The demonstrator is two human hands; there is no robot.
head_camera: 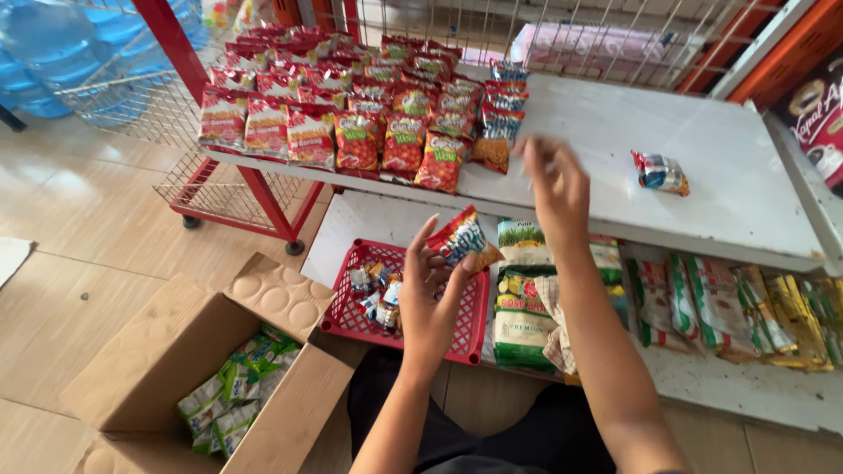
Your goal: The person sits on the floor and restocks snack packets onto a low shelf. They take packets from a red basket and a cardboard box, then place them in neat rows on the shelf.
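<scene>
From the head view, the left hand (430,298) pinches a small snack packet (461,237) between thumb and fingertips, above the red basket (465,338). The packet looks light, soft and crinkly, so I think its sealed edge is best to grip. The right hand (555,189) hovers over the white shelf (702,167), fingers loose and holding nothing.

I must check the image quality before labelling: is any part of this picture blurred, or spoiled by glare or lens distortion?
Head view: the right hand is motion-blurred at the fingers; the left hand and its snack packet are fairly sharp; light is even, with soft sheen on the white shelf; shelf edges bow slightly from the wide lens.
</scene>
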